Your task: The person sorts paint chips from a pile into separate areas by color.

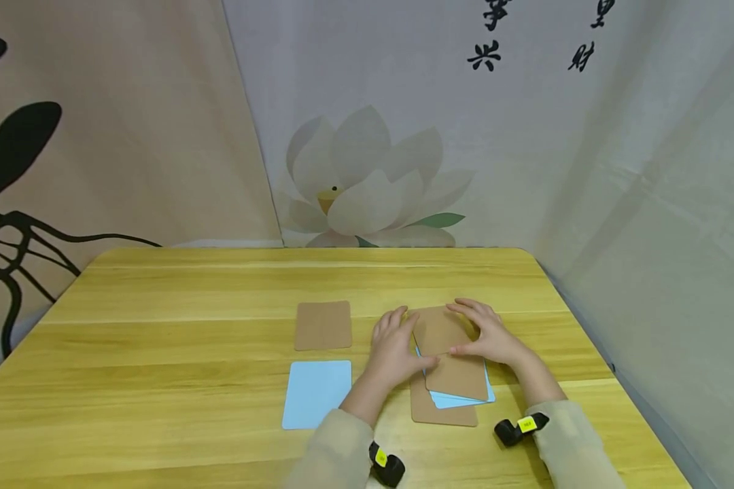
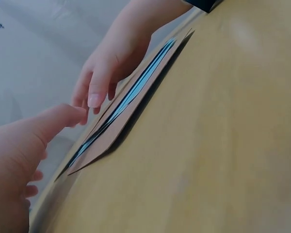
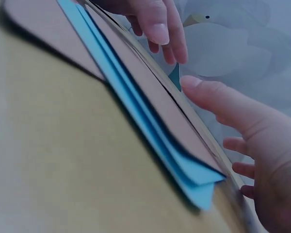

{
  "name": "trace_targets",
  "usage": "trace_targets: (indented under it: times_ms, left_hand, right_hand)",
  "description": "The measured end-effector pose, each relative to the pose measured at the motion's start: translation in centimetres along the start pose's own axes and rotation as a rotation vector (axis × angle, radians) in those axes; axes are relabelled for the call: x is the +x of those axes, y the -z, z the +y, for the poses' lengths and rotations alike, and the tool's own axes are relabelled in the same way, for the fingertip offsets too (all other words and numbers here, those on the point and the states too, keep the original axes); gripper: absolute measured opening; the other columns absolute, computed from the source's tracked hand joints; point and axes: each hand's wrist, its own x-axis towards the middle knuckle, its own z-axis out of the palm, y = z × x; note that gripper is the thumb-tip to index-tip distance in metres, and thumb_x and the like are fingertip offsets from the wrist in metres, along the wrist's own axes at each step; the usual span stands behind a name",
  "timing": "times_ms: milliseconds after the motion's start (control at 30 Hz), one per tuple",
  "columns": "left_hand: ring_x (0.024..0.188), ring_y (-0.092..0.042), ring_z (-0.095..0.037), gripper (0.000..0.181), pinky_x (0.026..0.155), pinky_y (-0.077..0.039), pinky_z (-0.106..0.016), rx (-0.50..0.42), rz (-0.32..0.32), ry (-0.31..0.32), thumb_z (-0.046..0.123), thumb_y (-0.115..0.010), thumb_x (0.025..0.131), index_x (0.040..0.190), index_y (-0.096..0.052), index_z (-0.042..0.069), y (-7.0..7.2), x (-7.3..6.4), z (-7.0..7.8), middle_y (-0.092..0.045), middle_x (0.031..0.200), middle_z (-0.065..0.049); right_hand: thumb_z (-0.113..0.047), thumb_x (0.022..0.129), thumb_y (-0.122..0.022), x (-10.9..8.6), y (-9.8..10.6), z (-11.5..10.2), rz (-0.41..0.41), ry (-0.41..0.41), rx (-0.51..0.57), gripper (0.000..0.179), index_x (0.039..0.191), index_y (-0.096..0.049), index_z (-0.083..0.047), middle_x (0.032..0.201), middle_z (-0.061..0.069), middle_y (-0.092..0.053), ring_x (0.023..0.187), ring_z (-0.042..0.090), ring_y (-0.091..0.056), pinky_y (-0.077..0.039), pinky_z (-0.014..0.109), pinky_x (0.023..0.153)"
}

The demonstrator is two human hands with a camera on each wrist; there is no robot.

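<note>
Currently, left hand (image 1: 393, 352) and right hand (image 1: 493, 337) are flanking skewed card stack (image 1: 457, 377), lower right of frame; fingers standing spread, not pinching, contact unclear. Uneven pressing could be fanning cards apart.

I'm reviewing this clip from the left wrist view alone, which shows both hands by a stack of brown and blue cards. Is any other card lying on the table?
Observer: Yes, the head view shows a single blue card lying apart, to the left of the stack.

Operator: Is there anything just beyond that blue card?

Observer: Yes, a lone brown card lies flat there, not touching it.

Operator: My angle is almost edge-on. Seen from above, what is between the hands?

Observer: The face of the stack's farthest brown card shows between the left hand and the right hand.
</note>
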Motion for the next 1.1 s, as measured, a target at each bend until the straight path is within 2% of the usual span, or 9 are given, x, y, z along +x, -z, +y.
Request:
trace_targets:
  times_ms: [233,500,733,933,1100]
  left_hand:
    - [0.137,-0.025,-0.03,0.088,0.111,-0.016,-0.05,0.018,-0.064,-0.002,0.056,-0.076,0.073,0.142,-0.047,0.009,-0.4,0.7,0.3,-0.033,0.15,-0.012]
    - [0.137,-0.025,-0.03,0.088,0.11,-0.018,-0.049,0.031,-0.083,-0.001,0.058,-0.075,0.073,0.141,-0.048,0.01,-0.7,1.3,0.6,-0.032,0.151,-0.011]
    - [0.137,-0.025,-0.029,0.088,0.109,-0.019,-0.047,0.09,-0.132,0.023,0.059,-0.074,0.073,0.142,-0.048,0.011,-0.6,1.5,0.5,-0.032,0.151,-0.009]
    - [0.137,-0.025,-0.029,0.088,0.109,-0.019,-0.046,0.12,-0.135,0.037,0.061,-0.073,0.072,0.141,-0.049,0.011,-0.3,1.5,0.3,-0.033,0.151,-0.009]
    - [0.136,-0.025,-0.028,0.088,0.109,-0.02,-0.046,0.121,-0.129,0.035,0.061,-0.073,0.072,0.141,-0.049,0.011,-0.3,1.4,0.1,-0.034,0.15,-0.008]
  right_hand:
    - [-0.044,0.073,-0.081,-0.1,0.6,0.9,-0.028,0.023,-0.01,0.084,0.144,-0.045,-0.015,0.151,0.013,-0.03,0.137,0.04,-0.016,-0.013,0.072,0.098]
    - [-0.047,0.073,-0.08,-0.1,0.6,1.7,-0.036,0.044,-0.062,0.086,0.145,-0.044,-0.016,0.151,0.013,-0.03,0.137,0.042,-0.016,-0.007,0.07,0.1]
    - [-0.048,0.074,-0.079,0.0,0.4,1.5,-0.035,0.05,-0.065,0.084,0.144,-0.045,-0.017,0.15,0.011,-0.033,0.136,0.041,-0.018,-0.009,0.068,0.1]
    - [-0.048,0.074,-0.079,0.3,0.1,1.4,-0.035,0.057,-0.068,0.082,0.143,-0.047,-0.017,0.148,0.009,-0.036,0.136,0.039,-0.02,-0.01,0.067,0.1]
    - [-0.049,0.074,-0.078,0.4,-0.1,1.2,-0.051,0.057,-0.068,0.082,0.143,-0.046,-0.018,0.15,0.01,-0.033,0.137,0.041,-0.017,-0.01,0.07,0.099]
